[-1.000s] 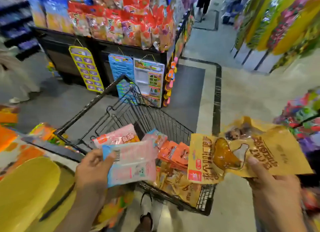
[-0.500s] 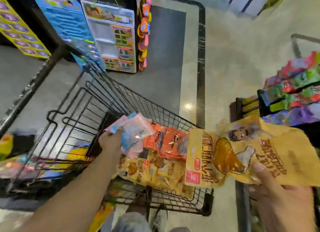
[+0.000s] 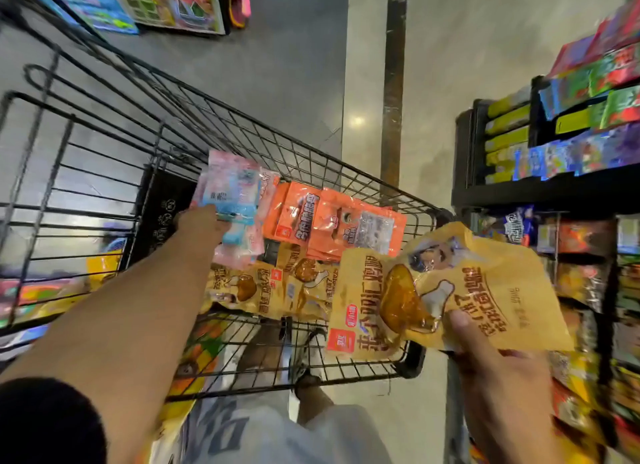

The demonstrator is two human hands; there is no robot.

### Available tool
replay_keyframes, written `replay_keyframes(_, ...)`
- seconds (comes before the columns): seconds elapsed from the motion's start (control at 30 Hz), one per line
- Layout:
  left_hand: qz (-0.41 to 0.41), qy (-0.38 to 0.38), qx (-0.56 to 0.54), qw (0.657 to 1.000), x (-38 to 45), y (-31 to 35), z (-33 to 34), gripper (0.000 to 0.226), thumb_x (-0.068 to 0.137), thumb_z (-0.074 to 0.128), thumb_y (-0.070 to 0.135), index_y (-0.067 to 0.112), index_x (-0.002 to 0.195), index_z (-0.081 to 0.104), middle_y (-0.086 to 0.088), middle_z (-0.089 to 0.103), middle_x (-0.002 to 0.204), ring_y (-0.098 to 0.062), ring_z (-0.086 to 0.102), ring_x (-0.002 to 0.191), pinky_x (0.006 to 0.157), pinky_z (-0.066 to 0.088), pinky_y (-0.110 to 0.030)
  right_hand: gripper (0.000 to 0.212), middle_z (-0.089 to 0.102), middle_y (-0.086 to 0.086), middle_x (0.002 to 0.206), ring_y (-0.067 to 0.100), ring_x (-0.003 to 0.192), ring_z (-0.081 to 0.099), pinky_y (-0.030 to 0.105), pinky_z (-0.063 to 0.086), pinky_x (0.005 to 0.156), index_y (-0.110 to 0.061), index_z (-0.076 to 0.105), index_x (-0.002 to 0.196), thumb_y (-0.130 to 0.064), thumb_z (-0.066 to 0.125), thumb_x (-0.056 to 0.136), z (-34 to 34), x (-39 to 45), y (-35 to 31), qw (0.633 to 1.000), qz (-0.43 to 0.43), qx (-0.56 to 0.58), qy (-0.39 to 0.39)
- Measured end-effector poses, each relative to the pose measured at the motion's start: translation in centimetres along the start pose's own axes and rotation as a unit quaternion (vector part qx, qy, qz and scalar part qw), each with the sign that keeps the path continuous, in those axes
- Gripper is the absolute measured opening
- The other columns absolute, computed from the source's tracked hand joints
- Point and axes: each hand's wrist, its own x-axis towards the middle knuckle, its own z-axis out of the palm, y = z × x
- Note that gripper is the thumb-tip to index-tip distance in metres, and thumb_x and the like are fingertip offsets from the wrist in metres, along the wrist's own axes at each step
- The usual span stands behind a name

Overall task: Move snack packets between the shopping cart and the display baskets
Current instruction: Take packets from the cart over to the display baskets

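Observation:
A black wire shopping cart [image 3: 214, 117] fills the left and middle of the head view. My left hand [image 3: 202, 221] reaches into it and grips pink and blue snack packets [image 3: 232, 190] low over the load. Orange packets [image 3: 332, 217] and yellow chicken-leg packets [image 3: 270, 287] lie on the cart's bottom. Over the cart's near right corner, my right hand [image 3: 498, 370] pinches a large yellow chicken-leg packet [image 3: 446, 290], thumb on its front.
A black display shelf [image 3: 540, 193] with green, blue and red snack packets stands at the right, with more packets on lower tiers. Colourful toy cards [image 3: 173, 6] hang at the top left. Grey and beige floor [image 3: 433, 65] lies beyond the cart. My legs show below.
My left hand has carried the pink and blue packets from beside the cart down into it. The camera tilted downward. My right hand keeps holding the yellow packet.

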Motion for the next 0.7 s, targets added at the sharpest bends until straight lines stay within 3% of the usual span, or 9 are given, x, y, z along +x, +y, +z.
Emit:
replay_keyframes(0.1, -0.033, -0.028, -0.05, 0.998, -0.5, 0.3, -1.1, 0.04, 0.103, 0.054, 0.042, 0.009, 0.125, 0.06, -0.016, 0.065, 0.125, -0.031, 0.061, 0.118, 0.104, 0.047, -0.037, 0.023, 0.082, -0.003, 0.1, 0.012, 0.088, 0.079, 0.015, 0.059, 0.067, -0.009, 0.074, 0.114, -0.003, 0.074, 0.092, 3.0, -0.3, 1.3, 0.998, 0.019, 0.054, -0.019)
replay_keyframes(0.2, -0.075, -0.048, -0.147, 0.985, -0.4, 0.2, -2.0, 0.041, 0.102, 0.061, 0.032, 0.003, 0.131, 0.061, -0.015, 0.066, 0.123, -0.031, 0.064, 0.113, 0.098, 0.049, -0.034, 0.033, 0.081, 0.0, 0.111, 0.017, 0.094, 0.079, 0.029, 0.064, 0.07, -0.018, 0.07, 0.124, -0.003, 0.071, 0.094, 5.6, 0.8, 4.1, 0.99, 0.064, 0.104, -0.073)
replay_keyframes(0.27, -0.122, -0.023, -0.26, 0.958, -0.9, 0.4, -2.7, 0.032, 0.098, 0.064, 0.019, 0.004, 0.125, 0.064, -0.012, 0.067, 0.1, -0.027, 0.066, 0.083, 0.07, 0.057, -0.035, 0.041, 0.08, -0.001, 0.115, 0.021, 0.098, 0.079, 0.034, 0.064, 0.069, -0.024, 0.067, 0.128, -0.004, 0.074, 0.093, 7.9, 1.6, 6.7, 0.981, 0.126, 0.112, -0.098)
replay_keyframes(0.33, -0.147, -0.003, -0.299, 0.943, -1.7, -0.7, -3.6, 0.017, 0.092, 0.067, 0.013, 0.01, 0.109, 0.064, -0.009, 0.059, 0.079, -0.024, 0.056, 0.059, 0.045, 0.052, -0.028, 0.042, 0.08, 0.002, 0.113, 0.024, 0.095, 0.079, 0.036, 0.064, 0.066, -0.022, 0.065, 0.129, -0.003, 0.075, 0.092, 10.3, 2.4, 9.8, 0.973, 0.175, 0.11, -0.105)
replay_keyframes(0.4, -0.127, -0.003, -0.316, 0.94, -3.4, -1.6, -4.3, 0.004, 0.095, 0.064, 0.016, 0.014, 0.096, 0.06, -0.009, 0.062, 0.087, -0.027, 0.063, 0.072, 0.057, 0.06, -0.034, 0.042, 0.079, 0.01, 0.115, 0.027, 0.091, 0.078, 0.042, 0.064, 0.068, -0.018, 0.063, 0.129, 0.0, 0.074, 0.093, 12.6, 2.9, 12.6, 0.963, 0.221, 0.096, -0.117)
replay_keyframes(0.43, -0.116, -0.001, -0.324, 0.939, -4.4, -2.1, -4.6, 0.007, 0.095, 0.063, 0.016, 0.016, 0.089, 0.06, -0.009, 0.064, 0.092, -0.028, 0.066, 0.081, 0.066, 0.062, -0.037, 0.041, 0.077, 0.013, 0.117, 0.028, 0.092, 0.077, 0.044, 0.063, 0.07, -0.016, 0.063, 0.13, 0.0, 0.074, 0.094, 13.6, 3.1, 14.0, 0.958, 0.243, 0.084, -0.128)
replay_keyframes(0.5, -0.103, 0.01, -0.352, 0.93, -7.1, -3.0, -5.2, 0.014, 0.095, 0.063, 0.009, 0.016, 0.083, 0.061, -0.011, 0.069, 0.092, -0.029, 0.069, 0.086, 0.068, 0.061, -0.036, 0.039, 0.075, 0.017, 0.119, 0.03, 0.096, 0.074, 0.043, 0.063, 0.072, -0.009, 0.063, 0.131, -0.001, 0.075, 0.094, 15.1, 3.4, 16.5, 0.94, 0.304, 0.067, -0.14)
replay_keyframes(0.6, -0.051, -0.004, -0.33, 0.943, -11.5, -4.2, -5.5, 0.009, 0.092, 0.064, 0.01, 0.014, 0.088, 0.069, -0.014, 0.074, 0.097, -0.033, 0.073, 0.095, 0.081, 0.064, -0.049, 0.034, 0.075, 0.018, 0.113, 0.027, 0.084, 0.072, 0.037, 0.064, 0.062, 0.002, 0.065, 0.126, 0.003, 0.074, 0.093, 16.2, 4.3, 19.9, 0.915, 0.375, 0.024, -0.144)
replay_keyframes(0.7, 0.021, -0.018, -0.292, 0.956, -15.6, -5.6, -6.0, 0.006, 0.092, 0.066, 0.022, 0.022, 0.094, 0.073, -0.003, 0.077, 0.092, -0.026, 0.074, 0.095, 0.086, 0.062, -0.053, 0.022, 0.068, 0.015, 0.088, 0.021, 0.059, 0.065, 0.035, 0.059, 0.049, -0.002, 0.063, 0.119, 0.008, 0.059, 0.099, 16.7, 5.6, 21.9, 0.898, 0.424, -0.013, -0.113)
